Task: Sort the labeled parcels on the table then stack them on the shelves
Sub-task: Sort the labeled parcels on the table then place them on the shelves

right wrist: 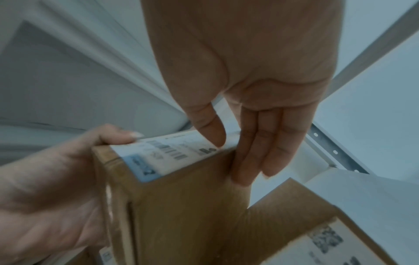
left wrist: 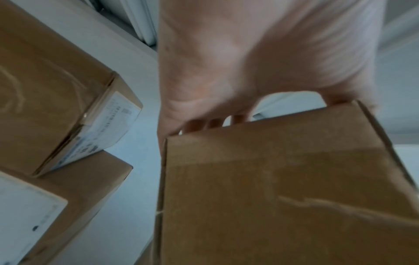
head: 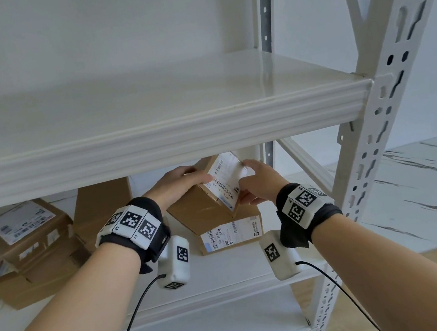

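On the middle shelf I hold a brown cardboard parcel tilted, its white barcode label facing up and right. Its lower edge rests on a flat labeled parcel lying on the shelf. My left hand grips the far left top edge, its fingers curled over the parcel. My right hand pinches the right corner of the parcel, thumb on the label and fingers down the side. The flat parcel lies below it.
Several labeled parcels are stacked at the shelf's left, with a taller box behind them. The upper shelf hangs just above my hands. A perforated white post stands at the right, beyond it a marble-patterned table.
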A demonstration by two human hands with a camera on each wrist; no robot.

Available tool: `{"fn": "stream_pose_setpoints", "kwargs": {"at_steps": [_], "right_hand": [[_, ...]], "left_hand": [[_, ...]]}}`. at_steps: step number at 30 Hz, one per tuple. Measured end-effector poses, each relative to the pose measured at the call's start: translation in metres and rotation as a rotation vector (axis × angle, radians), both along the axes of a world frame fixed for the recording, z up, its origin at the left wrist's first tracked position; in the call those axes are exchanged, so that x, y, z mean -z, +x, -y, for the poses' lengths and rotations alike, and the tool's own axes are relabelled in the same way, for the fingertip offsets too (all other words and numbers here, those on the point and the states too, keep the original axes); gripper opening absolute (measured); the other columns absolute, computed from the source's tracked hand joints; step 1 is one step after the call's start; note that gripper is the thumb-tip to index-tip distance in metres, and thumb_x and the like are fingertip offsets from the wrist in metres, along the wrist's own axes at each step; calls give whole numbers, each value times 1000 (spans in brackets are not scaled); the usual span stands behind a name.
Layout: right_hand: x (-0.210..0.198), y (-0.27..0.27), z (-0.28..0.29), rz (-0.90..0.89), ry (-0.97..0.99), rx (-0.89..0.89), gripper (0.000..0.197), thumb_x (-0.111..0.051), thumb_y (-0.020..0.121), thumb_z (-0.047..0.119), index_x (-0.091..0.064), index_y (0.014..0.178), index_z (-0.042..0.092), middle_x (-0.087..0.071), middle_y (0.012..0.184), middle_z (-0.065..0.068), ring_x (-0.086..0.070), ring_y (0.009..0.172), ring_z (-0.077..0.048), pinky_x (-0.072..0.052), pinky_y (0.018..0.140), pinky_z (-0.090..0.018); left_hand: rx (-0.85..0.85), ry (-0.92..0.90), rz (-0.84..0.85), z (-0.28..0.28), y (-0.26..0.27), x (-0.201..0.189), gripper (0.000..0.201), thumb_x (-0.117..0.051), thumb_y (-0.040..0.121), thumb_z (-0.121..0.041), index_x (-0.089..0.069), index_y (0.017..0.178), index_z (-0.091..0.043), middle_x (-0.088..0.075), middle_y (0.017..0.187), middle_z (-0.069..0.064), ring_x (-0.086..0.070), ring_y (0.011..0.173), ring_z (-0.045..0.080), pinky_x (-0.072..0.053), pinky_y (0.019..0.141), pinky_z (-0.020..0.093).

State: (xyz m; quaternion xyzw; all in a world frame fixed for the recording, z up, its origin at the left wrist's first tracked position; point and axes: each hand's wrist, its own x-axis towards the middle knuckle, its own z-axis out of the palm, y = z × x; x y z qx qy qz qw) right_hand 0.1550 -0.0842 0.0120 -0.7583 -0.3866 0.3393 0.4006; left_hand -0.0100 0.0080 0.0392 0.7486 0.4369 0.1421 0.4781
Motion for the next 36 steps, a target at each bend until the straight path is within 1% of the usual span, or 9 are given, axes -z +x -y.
{"fn": "stream_pose_setpoints", "kwargs": {"at_steps": [4,7,11,19,22,25,27,31,36], "right_hand": [[0,6,-3,-113,75,134,54,-52,92,34,-35,142,21,-59,119,-8,-63,99,-25,-57,76,-35],[-1,13,2,-382,67,189,54,-51,87,58,-53,123,17,-63,110,-10,-65,97,-29,-56,83,-43],[4,20,3,-509,-31,161,79,-57,62,80,-61,110,17,-70,99,-15,-71,85,-33,-58,77,-48],[-2,21,-1,-594,-46,104,66,-67,63,63,-60,108,16,-70,101,-13,-70,90,-34,-54,75,-55],[-3,20,1,-599,-28,116,46,-64,68,54,-58,96,18,-66,95,-12,-68,93,-35,-52,78,-58],[-4,20,3,-644,14,178,40,-56,75,55,-56,90,18,-66,90,-9,-67,97,-34,-51,85,-56],[-3,21,6,-709,47,222,43,-54,76,57,-58,94,17,-67,98,-9,-66,101,-33,-50,87,-53],[-1,11,17,-798,76,248,70,-54,68,61,-59,122,17,-67,116,-14,-64,102,-39,-49,87,-54],[-7,-12,45,-821,101,225,49,-49,82,49,-57,118,17,-58,118,-17,-58,104,-40,-50,83,-57]], "left_hand": [[83,-46,66,1,-7,0,62,-69,43,-52,-65,102,-33,-72,102,2,-67,94,20,-54,81,29],[157,-96,105,2,-11,3,70,-67,41,-51,-67,107,-28,-73,101,5,-67,86,14,-53,62,15],[222,-119,130,3,-11,4,71,-67,41,-47,-66,110,-28,-74,92,-2,-69,78,5,-52,61,14],[275,-62,59,7,-11,0,67,-66,43,-51,-60,109,-40,-72,98,-6,-67,93,10,-51,78,21],[118,47,86,7,-10,2,69,-74,52,-59,-57,117,-43,-59,119,-10,-52,115,13,-38,97,31],[-181,101,226,2,-12,9,54,-62,80,-57,-56,124,-26,-52,126,-8,-46,117,13,-33,97,32],[-288,33,252,2,-15,12,39,-50,91,-55,-56,115,-25,-53,114,-4,-47,111,18,-37,94,34],[-299,-334,366,18,-20,16,57,-49,86,-64,-50,125,-23,-53,119,10,-55,112,29,-46,98,48],[-293,-426,604,44,-35,8,24,-56,89,-49,-57,95,-26,-57,109,12,-55,108,28,-47,95,45]]}}
